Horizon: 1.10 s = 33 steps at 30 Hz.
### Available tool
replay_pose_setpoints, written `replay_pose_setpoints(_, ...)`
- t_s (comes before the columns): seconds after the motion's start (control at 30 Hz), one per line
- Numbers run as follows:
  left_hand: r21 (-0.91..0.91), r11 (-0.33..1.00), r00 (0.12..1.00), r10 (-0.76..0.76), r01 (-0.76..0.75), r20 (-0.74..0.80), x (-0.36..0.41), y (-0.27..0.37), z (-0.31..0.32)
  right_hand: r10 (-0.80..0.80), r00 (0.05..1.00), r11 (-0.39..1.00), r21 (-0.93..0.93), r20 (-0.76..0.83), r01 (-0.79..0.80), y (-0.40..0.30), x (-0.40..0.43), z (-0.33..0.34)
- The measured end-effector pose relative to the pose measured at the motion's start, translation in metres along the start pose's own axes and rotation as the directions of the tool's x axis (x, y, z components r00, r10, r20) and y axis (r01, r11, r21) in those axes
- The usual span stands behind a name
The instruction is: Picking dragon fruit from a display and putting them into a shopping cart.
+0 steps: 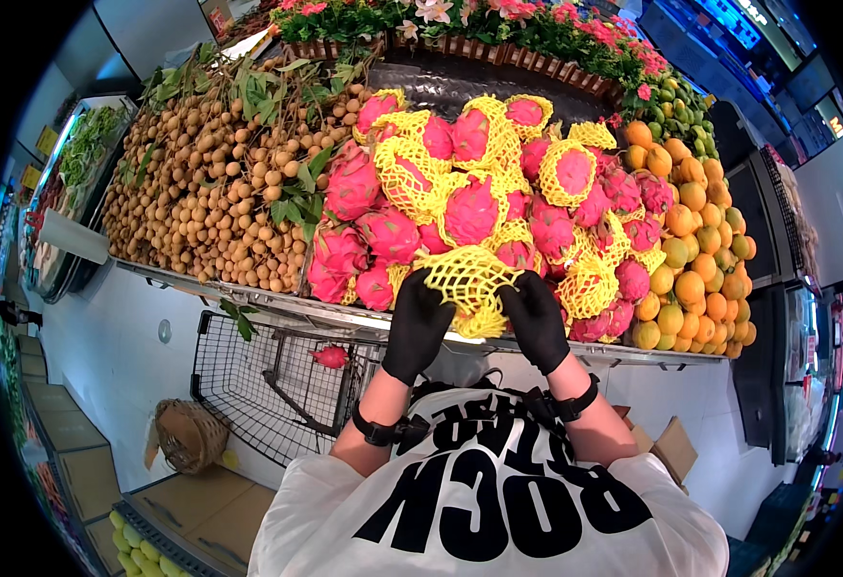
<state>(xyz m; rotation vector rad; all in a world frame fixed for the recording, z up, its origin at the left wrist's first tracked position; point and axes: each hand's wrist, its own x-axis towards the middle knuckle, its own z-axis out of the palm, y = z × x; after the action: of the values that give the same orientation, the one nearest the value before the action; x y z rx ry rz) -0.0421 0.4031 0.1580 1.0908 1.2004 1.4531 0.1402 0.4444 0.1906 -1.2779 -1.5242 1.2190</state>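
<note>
Both hands wear black gloves and meet at the front edge of a fruit display. My left hand grips the left side of a yellow foam net sleeve, and my right hand pinches its right side. The net is stretched between them, its lower end bunched; no fruit shows plainly inside it. Just beyond lies a heap of pink dragon fruit, many wrapped in similar yellow nets. One unwrapped dragon fruit rests in a black wire shopping cart below the display's edge, left of my left hand.
Longans with leafy stems fill the display's left part. Orange fruit is piled at the right, with green fruit behind. A low wooden fence with flowers borders the back. A wicker basket and cardboard boxes stand at lower left.
</note>
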Motion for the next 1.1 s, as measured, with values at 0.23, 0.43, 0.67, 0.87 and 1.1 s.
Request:
replay_pose_setpoints(0.23,0.343,0.937,0.858,-0.231,0.069,0.458,-0.005,0.008,0.007,-0.071,0.997,0.983,0.173,0.022,0.066,-0.008,-0.008,0.005)
replay_pose_setpoints(0.43,0.259,0.952,0.886,-0.259,0.165,0.384,0.001,0.017,0.010,-0.202,0.979,0.979,0.033,0.004,0.202,-0.004,-0.009,0.005)
replay_pose_setpoints(0.67,0.436,0.899,0.901,-0.156,-0.041,0.406,-0.002,0.019,0.013,-0.365,0.927,0.922,-0.169,-0.081,0.348,0.003,-0.010,0.000)
replay_pose_setpoints(0.87,0.298,0.953,0.986,0.002,-0.052,0.167,-0.005,0.011,0.013,-0.230,0.957,0.969,0.048,-0.177,0.241,0.003,-0.011,-0.005)
replay_pose_setpoints(1.1,0.353,0.935,0.982,-0.032,-0.036,0.186,-0.008,0.025,0.005,-0.101,0.973,0.972,0.189,-0.209,0.142,-0.006,-0.014,-0.009)
